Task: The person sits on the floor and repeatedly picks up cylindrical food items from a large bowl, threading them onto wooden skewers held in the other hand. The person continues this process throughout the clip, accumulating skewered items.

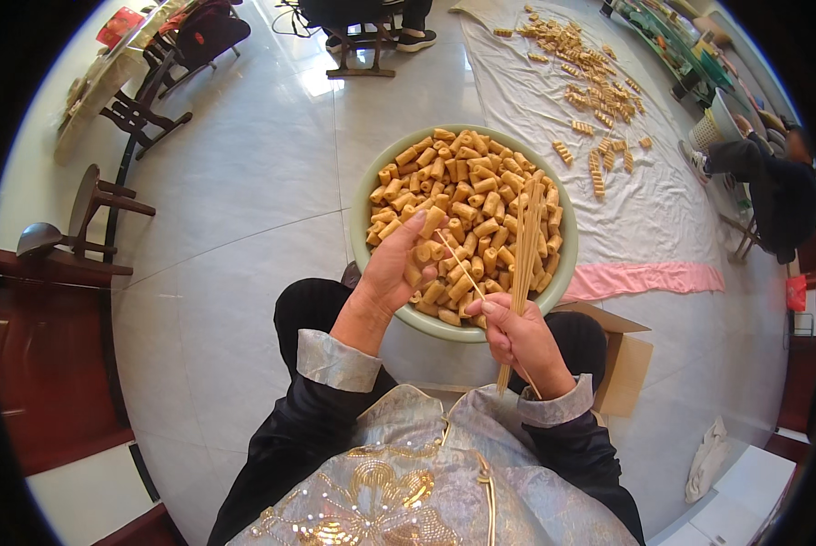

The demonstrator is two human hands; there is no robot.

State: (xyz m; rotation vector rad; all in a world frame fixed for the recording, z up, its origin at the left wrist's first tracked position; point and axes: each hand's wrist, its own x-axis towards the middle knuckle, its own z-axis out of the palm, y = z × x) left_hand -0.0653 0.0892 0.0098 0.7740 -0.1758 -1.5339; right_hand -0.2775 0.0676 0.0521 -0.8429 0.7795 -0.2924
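Note:
A wide pale-green basin (365, 228) before me is heaped with short tan rolls (473, 184) that look like rolled tofu skin. Over its near left part, my left hand (396, 263) holds several of these rolls (421, 254) between thumb and fingers. My right hand (517, 331) grips one thin wooden skewer (459, 263), whose tip points up and left at the roll by my left thumb. Whether the tip has entered that roll I cannot tell. A bundle of skewers (527, 246) is also in my right hand, standing over the basin's right side.
A white cloth (517, 89) with a pink end (647, 280) lies on the floor, bearing many skewered rolls (599, 95). An open cardboard box (623, 368) stands by my right knee. One person (769, 177) sits at right, another person's feet (416, 41) show ahead. A wooden chair (97, 211) is at left.

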